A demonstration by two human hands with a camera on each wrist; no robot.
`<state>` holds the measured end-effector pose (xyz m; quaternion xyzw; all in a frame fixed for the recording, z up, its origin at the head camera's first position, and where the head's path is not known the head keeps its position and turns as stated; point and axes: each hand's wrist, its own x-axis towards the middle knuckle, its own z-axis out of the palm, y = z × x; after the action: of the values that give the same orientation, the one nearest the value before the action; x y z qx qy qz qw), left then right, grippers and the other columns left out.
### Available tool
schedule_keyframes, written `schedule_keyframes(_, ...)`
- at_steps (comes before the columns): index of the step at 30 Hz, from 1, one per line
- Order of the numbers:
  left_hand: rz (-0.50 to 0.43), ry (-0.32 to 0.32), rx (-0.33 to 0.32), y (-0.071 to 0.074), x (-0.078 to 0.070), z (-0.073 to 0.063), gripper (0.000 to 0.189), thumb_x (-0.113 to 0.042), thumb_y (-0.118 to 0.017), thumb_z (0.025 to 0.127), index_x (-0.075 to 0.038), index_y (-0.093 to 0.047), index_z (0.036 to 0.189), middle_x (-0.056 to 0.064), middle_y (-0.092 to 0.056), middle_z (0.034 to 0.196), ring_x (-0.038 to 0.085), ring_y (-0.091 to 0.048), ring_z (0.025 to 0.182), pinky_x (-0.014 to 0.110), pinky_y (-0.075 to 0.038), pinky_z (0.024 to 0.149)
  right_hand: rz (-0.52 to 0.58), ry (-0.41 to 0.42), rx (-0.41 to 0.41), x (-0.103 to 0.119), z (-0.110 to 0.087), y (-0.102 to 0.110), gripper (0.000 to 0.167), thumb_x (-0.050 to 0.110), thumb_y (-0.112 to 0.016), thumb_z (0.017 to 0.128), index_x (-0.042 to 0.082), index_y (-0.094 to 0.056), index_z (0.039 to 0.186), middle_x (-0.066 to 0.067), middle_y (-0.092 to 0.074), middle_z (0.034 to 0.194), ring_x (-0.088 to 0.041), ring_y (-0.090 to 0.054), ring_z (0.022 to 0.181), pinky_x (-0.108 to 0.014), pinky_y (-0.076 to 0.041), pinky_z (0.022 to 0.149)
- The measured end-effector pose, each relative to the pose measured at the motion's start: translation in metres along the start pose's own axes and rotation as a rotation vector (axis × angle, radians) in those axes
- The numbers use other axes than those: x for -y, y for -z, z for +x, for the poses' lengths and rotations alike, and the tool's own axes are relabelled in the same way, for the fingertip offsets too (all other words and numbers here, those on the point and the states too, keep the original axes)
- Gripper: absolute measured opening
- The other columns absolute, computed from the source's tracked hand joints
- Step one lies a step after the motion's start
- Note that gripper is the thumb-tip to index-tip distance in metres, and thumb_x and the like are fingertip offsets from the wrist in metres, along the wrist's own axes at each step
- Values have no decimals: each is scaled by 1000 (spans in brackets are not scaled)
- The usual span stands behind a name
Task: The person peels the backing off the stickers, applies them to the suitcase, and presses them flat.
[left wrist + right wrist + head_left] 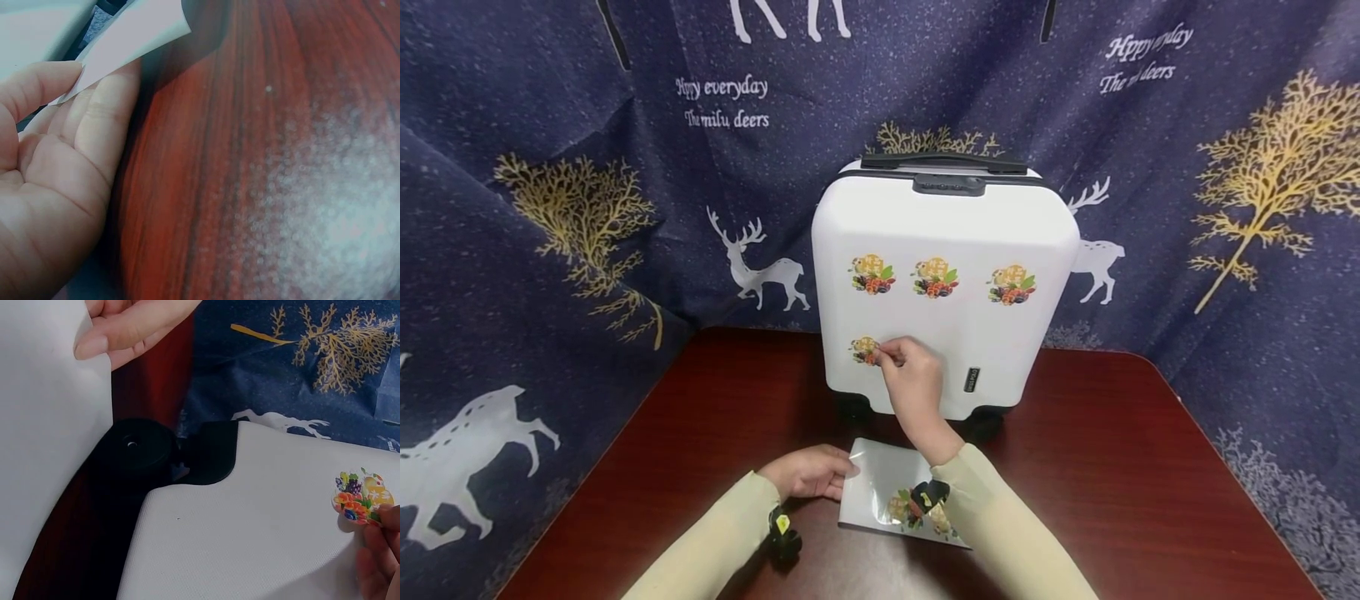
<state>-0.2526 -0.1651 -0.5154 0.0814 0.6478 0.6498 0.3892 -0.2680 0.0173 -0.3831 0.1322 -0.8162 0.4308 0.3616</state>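
Observation:
A white suitcase (pixel 940 221) stands upright on the table, with three fruit stickers in a row on its front, including the middle sticker (pixel 935 279). Lower on the left, my right hand (pixel 916 383) pinches the right edge of another fruit sticker (pixel 861 346) at the suitcase face. The right wrist view shows this sticker (pixel 351 495) close to the shell; whether all of it touches is unclear. My left hand (pixel 811 472) holds the left edge of a glossy sticker sheet (pixel 874 467) between thumb and fingers. Printed fruit designs show on the sheet, partly hidden by my right sleeve.
The dark red wooden table (pixel 1150 467) spreads to both sides. Behind it hangs a blue curtain (pixel 715 250) with deer and tree prints. Black suitcase wheels (pixel 140 453) and a dark nameplate (pixel 972 380) sit low on the case.

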Motion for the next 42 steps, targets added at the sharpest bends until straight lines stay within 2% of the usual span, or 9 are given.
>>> schedule_keyframes(11, -2, 6, -5, 1, 2, 2, 38, -6, -51, 100, 15, -53, 131, 5, -75, 104, 12, -72, 94, 35, -62, 92, -34, 81, -22, -1, -2, -2, 7, 4, -78, 87, 3, -72, 83, -11, -75, 81, -22, -70, 72, -33, -59, 64)
schedule_keyframes(24, -6, 9, 9, 1, -1, 2, 38, -6, -51, 101, 15, -52, 133, 5, -75, 105, 12, -72, 96, 36, -61, 93, -21, 87, -58, -3, -2, -5, 8, 1, -77, 86, 3, -72, 81, -10, -71, 79, -22, -67, 72, -30, -58, 63)
schedule_keyframes(29, 0, 4, 7, 2, 0, 2, 39, -7, -51, 101, 16, -51, 133, 5, -75, 105, 13, -72, 97, 37, -61, 94, -47, 86, -77, -4, -1, -4, 9, 4, -80, 86, 3, -73, 80, -10, -67, 79, -22, -67, 72, -31, -58, 64)
schedule_keyframes(34, 5, 13, -3, 1, -1, 2, 40, -7, -51, 101, 17, -50, 134, 6, -75, 107, 13, -72, 97, 38, -61, 95, -76, 103, -87, -5, -2, -3, 9, 8, -80, 86, 4, -74, 82, -8, -71, 79, -20, -65, 70, -30, -56, 62)
schedule_keyframes(42, -1, 17, -24, 1, 0, 2, 40, -6, -51, 101, 16, -50, 133, 8, -75, 108, 15, -72, 97, 40, -61, 95, -72, 94, -78, -6, -5, 1, 8, 9, -79, 88, 3, -75, 84, -9, -74, 82, -20, -69, 73, -31, -59, 64)
